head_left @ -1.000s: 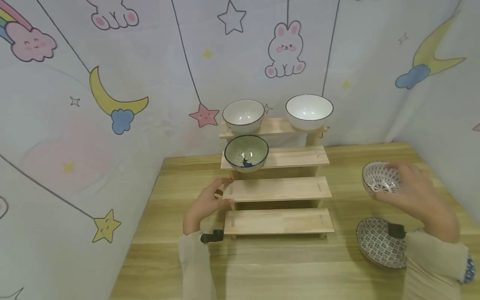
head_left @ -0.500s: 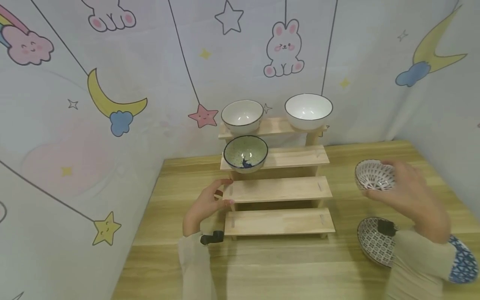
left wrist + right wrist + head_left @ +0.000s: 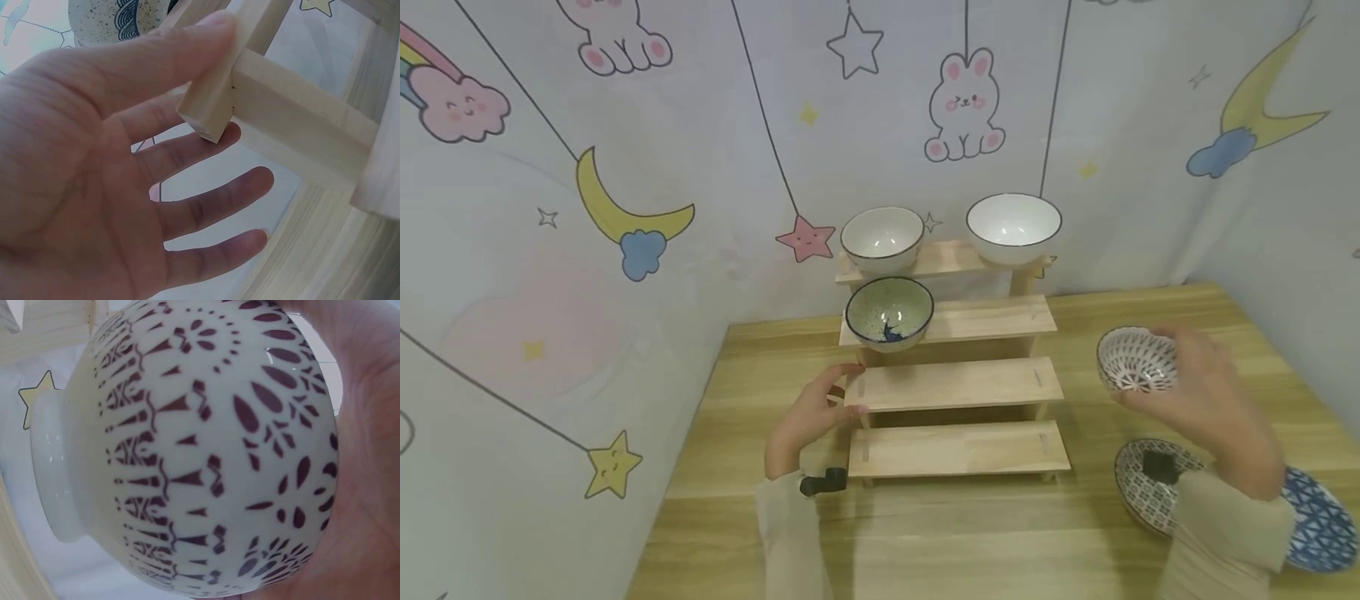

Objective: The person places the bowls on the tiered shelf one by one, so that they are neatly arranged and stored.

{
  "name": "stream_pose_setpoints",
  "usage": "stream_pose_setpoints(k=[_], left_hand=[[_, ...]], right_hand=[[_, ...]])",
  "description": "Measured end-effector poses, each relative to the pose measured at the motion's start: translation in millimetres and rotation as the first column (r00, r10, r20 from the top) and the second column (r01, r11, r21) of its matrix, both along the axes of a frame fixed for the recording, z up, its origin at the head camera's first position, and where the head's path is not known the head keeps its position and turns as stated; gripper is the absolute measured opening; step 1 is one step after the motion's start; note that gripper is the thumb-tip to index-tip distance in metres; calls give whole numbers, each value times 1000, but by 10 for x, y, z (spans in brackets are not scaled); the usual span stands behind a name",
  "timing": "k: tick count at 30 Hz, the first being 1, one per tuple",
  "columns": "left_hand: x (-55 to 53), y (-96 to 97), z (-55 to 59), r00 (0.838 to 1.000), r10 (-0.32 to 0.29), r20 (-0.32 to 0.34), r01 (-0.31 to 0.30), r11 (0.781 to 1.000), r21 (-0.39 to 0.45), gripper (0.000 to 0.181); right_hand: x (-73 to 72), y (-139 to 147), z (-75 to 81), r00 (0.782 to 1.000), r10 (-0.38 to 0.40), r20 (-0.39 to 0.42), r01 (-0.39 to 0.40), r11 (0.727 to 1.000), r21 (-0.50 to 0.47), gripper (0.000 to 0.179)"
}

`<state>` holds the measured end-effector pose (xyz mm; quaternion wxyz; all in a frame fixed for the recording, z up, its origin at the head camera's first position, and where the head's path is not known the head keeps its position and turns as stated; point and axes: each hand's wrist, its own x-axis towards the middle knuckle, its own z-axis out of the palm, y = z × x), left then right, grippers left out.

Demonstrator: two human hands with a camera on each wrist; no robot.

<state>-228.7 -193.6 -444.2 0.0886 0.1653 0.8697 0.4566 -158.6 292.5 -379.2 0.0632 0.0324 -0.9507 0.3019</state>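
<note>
L hand (image 3: 808,412) at the far left: thumb and index bent round the end of a tier on the wooden rack (image 3: 955,383), other fingers fairly straight per L wrist cam. Good brace, I'd say; keep it firm w/o pulling, b/c the tiers carry crockery: left white bowl (image 3: 882,242) up top, green bowl (image 3: 889,313) one tier below, right white bowl (image 3: 1013,228) on the top tier's other end.

Now right of the rack, apart from it: the patterned bowl (image 3: 1137,360), seemingly held above the table (image 3: 992,533). R hand (image 3: 1213,396) has it by the side, thumb near, fingers far, spread about as wide as the bowl. Best keep it level, foot down, and swing wide of tier ends. Mind the dark-patterned dish (image 3: 1141,492) and blue dish (image 3: 1322,525), both partly behind the R sleeve (image 3: 1232,525).
</note>
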Motion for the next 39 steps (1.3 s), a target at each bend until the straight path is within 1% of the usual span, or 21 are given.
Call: stream_pose_setpoints(k=[5, 8, 11, 15, 19, 23, 30, 34, 36, 37, 39], left_hand=[[20, 2, -16, 1000, -9, -6, 9, 1000, 8, 65], [12, -10, -13, 1000, -9, -18, 9, 1000, 8, 64], [-13, -30, -2, 999, -10, -36, 10, 1000, 9, 63], [-31, -42, 13, 999, -15, -34, 15, 1000, 4, 64], [-33, -40, -22, 999, -23, -23, 24, 1000, 8, 66], [-47, -38, -70, 999, -26, -23, 26, 999, 19, 67], [-63, -17, -61, 999, -27, -33, 28, 999, 17, 67], [-57, -15, -64, 999, -26, -28, 27, 1000, 17, 66], [-53, -18, -68, 999, -27, -28, 27, 999, 19, 66], [-49, -21, -69, 999, -26, -28, 26, 999, 18, 66], [-43, -26, -70, 999, -20, -28, 20, 1000, 19, 66]], right_hand=[[51, -11, -9, 999, -8, -38, 7, 1000, -17, 108], [69, -34, 9, 998, -10, -69, 7, 999, -46, 112], [58, -88, 31, 994, -18, -109, 9, 997, -83, 117], [38, -163, 45, 987, -45, -156, 24, 991, -134, 124], [29, -199, 26, 977, -57, -203, 21, 985, -174, 131], [28, -226, -2, 961, -47, -272, -9, 979, -204, 136], [-11, -276, -49, 922, -51, -384, -51, 966, -253, 134], [-41, -322, -76, 918, -63, -392, -49, 962, -270, 133], [-60, -349, -84, 912, -71, -404, -48, 960, -276, 132], [-73, -362, -90, 905, -71, -419, -54, 959, -278, 131], [-105, -392, -102, 885, -65, -461, -71, 960, -272, 130]])
